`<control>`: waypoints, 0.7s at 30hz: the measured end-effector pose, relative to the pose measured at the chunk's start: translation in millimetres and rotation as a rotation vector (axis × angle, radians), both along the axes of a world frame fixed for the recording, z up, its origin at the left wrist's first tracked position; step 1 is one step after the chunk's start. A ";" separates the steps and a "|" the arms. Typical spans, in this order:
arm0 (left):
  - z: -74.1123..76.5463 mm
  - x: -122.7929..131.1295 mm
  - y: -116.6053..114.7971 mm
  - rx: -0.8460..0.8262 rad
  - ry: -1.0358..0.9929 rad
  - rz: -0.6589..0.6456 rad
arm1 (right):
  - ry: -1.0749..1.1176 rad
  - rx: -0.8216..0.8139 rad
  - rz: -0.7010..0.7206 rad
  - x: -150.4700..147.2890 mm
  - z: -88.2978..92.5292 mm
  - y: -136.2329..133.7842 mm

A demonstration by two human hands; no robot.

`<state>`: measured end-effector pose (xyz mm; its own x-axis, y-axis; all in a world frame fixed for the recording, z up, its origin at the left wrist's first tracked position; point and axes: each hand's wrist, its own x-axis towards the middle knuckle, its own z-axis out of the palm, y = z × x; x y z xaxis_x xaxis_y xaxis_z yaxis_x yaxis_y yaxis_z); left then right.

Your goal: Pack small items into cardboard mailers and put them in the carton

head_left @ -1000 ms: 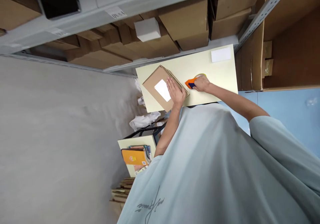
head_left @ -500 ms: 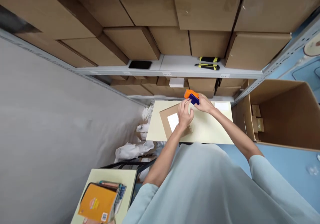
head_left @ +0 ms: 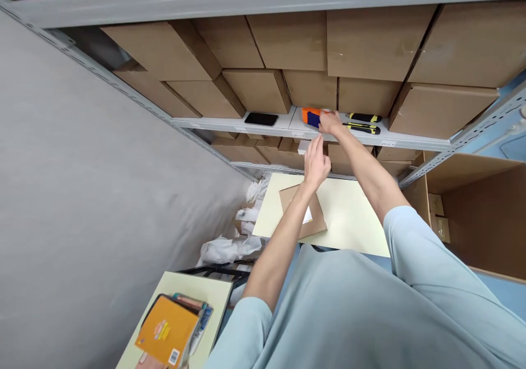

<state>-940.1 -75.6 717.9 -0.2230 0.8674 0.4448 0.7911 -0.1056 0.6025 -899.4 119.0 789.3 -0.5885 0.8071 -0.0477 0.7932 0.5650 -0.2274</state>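
Right hand (head_left: 329, 121) grasps an orange-and-blue tape dispenser (head_left: 311, 117) by one end, likely to steady it at the shelf (head_left: 292, 120); left hand (head_left: 316, 166) raised, grip unclear.

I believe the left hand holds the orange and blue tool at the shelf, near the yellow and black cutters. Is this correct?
Not quite: the head view shows the right hand, not the left hand, holding the orange and blue tool at the shelf, near the yellow and black cutters.
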 end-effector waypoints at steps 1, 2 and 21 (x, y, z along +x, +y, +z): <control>-10.2 2.4 -13.1 -0.022 -0.015 0.007 | -0.010 0.006 0.001 -3.1 -4.7 5.5; -21.5 4.5 -26.4 -0.055 -0.038 0.022 | -0.013 0.010 0.006 -5.1 -9.0 10.3; -187.6 57.2 -224.5 -0.680 -0.169 0.184 | 0.423 -0.942 -0.440 208.8 -306.6 -357.5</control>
<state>-883.0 -300.1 530.3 -0.4099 0.8819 -0.2328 0.6505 0.4616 0.6031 -690.6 -238.5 482.8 -0.3748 0.6959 -0.6127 0.6393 -0.2846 -0.7143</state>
